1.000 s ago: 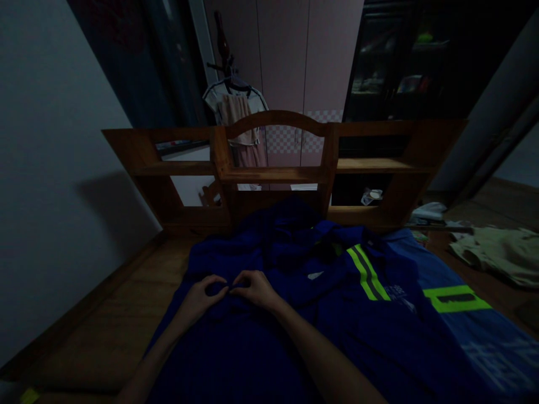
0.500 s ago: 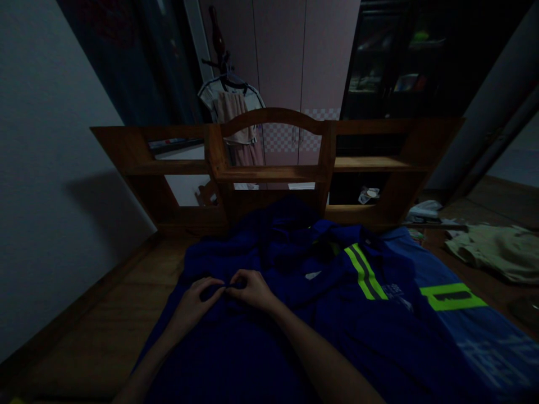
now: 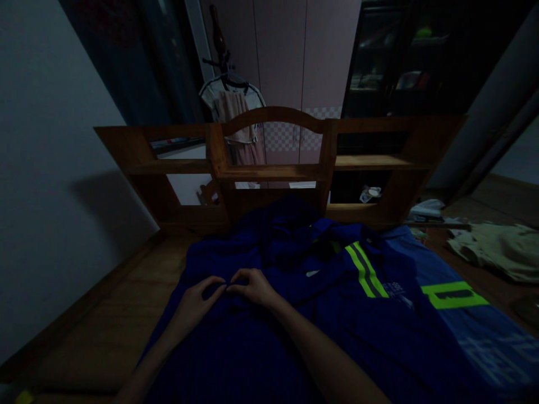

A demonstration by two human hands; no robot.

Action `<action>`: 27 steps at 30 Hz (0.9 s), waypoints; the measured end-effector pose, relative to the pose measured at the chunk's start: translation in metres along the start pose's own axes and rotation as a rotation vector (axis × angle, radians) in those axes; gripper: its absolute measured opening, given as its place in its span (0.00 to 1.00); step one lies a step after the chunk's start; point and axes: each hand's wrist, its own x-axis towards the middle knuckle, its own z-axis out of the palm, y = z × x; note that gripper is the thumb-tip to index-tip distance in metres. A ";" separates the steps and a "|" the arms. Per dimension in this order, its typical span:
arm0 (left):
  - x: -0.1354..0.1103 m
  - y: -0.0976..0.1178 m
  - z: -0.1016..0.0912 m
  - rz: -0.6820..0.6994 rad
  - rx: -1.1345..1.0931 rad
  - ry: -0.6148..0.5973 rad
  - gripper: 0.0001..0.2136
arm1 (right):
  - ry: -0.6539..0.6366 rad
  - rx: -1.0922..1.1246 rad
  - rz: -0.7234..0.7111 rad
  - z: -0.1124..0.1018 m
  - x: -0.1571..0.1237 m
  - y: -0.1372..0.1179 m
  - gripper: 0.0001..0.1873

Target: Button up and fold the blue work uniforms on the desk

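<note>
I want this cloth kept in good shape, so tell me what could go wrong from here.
The light is dim: where the left hand and right hand come close together at the dark blue garment, I cannot make out exactly what they grasp, so a small slip might go unnoticed. The garment also lies in loose folds, so a neighbouring fold could get caught in the grasp.

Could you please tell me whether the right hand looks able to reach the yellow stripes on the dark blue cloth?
Probably yes: the yellow stripes lie uncovered, with low folds of the cloth between them and the right hand, though it may first need to release its apparent pinch.
</note>
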 end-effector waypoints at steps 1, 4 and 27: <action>0.000 0.000 0.000 0.000 0.000 -0.011 0.14 | 0.014 -0.012 -0.002 0.000 0.000 0.000 0.15; -0.002 0.000 -0.002 -0.004 0.004 -0.044 0.15 | 0.096 -0.081 0.028 0.000 -0.002 -0.002 0.20; 0.002 -0.047 -0.047 0.038 0.200 0.026 0.20 | 0.163 -0.055 0.086 0.004 0.003 0.003 0.10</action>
